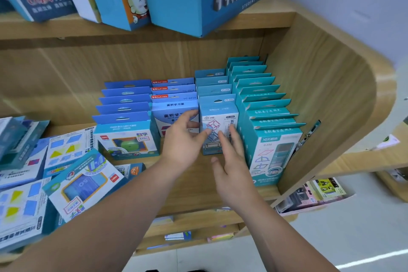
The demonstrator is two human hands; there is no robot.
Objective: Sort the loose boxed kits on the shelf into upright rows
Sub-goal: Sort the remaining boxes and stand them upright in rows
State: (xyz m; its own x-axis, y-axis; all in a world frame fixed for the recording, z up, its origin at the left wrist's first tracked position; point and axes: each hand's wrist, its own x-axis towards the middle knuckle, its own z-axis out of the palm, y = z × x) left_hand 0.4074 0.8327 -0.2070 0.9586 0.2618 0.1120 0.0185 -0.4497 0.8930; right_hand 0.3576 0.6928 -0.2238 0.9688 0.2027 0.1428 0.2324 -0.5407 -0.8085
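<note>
Cube-frame kit box [218, 115] stands upright on shelf board [194, 183], at front of third row, between blue row [174, 104] and teal row [265, 112]. Left hand [183, 142] open, fingers spread at box's left edge. Right hand [231, 161] open, straight fingers across box front. Loose kits [81, 183] lie flat at shelf's left end.

Upright boxed kits [218, 126], loose boxes [84, 183] left
</note>
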